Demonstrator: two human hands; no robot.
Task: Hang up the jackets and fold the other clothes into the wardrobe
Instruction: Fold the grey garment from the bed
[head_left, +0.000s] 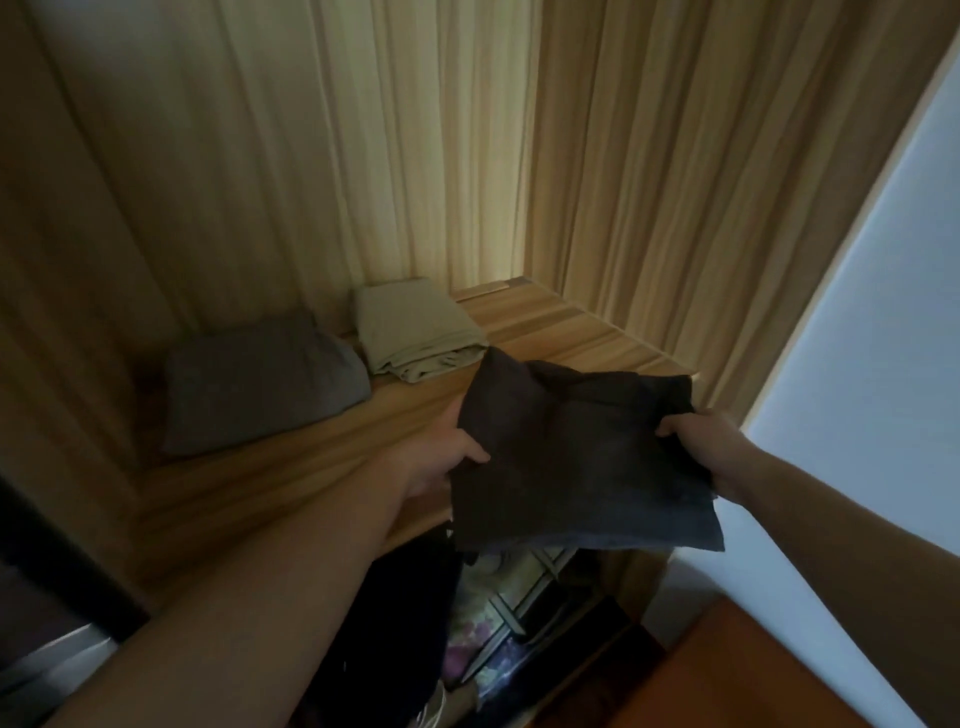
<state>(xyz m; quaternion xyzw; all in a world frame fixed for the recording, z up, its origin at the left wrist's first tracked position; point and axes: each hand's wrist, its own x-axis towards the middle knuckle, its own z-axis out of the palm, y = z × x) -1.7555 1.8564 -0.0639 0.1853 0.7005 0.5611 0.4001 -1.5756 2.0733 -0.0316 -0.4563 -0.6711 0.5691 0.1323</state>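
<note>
Wardrobe (270, 156): wood-grain walls, open front, dim inside. One shelf (566, 325) across it, same wood grain.

On the shelf: a folded grey garment (260, 387) at the left, and a folded beige garment (415, 327) just beside it, further back. The two sit close, possibly touching at a corner; cannot tell for sure. Right half of the shelf bare.

Below the shelf: dark clothes (405, 623) in the lower compartment, and beside them something patterned (493, 629), too blurred to identify.

Room: pale panel (883, 312) to the right of the wardrobe, wall or door unclear. Reddish-brown wooden surface (727, 686) at lower right.

Dark folded garment (582, 462): held in the air over the shelf's front edge, right of the two folded pieces, not resting on the shelf. Far edge rumpled.

Left grip (441, 460): clamped on the garment's left edge, thumb on top, fingers hidden beneath the cloth.

Right grip (698, 439): clamped on the right edge, fingers curled into bunched fabric.
</note>
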